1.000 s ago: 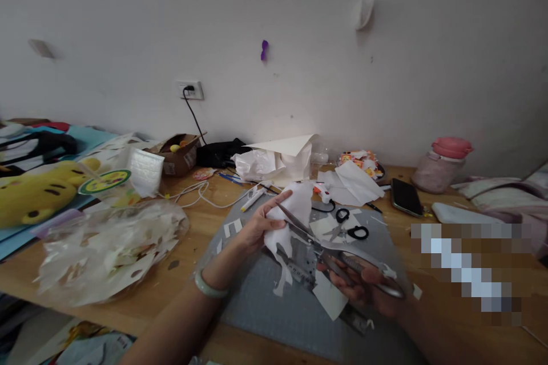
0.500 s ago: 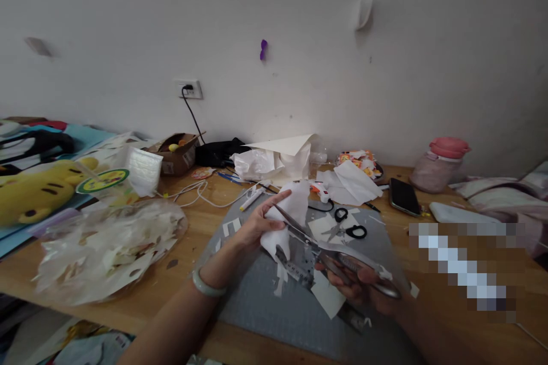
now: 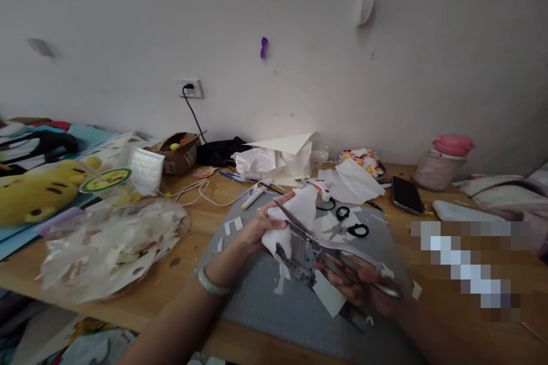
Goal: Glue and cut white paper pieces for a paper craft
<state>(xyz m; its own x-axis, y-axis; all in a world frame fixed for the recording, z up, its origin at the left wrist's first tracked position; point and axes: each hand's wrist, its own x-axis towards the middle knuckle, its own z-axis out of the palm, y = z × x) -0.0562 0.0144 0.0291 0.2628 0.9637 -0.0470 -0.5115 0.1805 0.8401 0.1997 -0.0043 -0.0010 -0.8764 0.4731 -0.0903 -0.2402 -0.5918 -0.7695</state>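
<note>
I have two pairs of scissors here. One is the big silver scissors point(image 3: 325, 245) in my right hand point(image 3: 363, 288), and my fingers are curled tight through the handles. The other is a small pair of black-handled scissors point(image 3: 349, 229) lying flat on the gray cutting mat point(image 3: 278, 311), just past my hands. My left hand point(image 3: 259, 225) pinches one piece of white paper point(image 3: 295, 219), with my pointing finger stretched out along its top edge and my thumb under it. The paper is held up above the mat, in the middle of the worktop point(image 3: 188, 239). The big scissors are long and thin, and they run from my right hand up and to the left, so the tips point away from me toward the paper and my left hand. The blades look a little apart and go into the paper. A few small white paper scraps point(image 3: 327, 296) lie on the mat under my hands. There is one black phone point(image 3: 406, 195) off to the right, one pink-lidded jar point(image 3: 440, 162) behind it, one yellow plush toy point(image 3: 34, 194) far to the left, and one clear plastic bag of cut bits point(image 3: 111, 245) beside my left arm.
</note>
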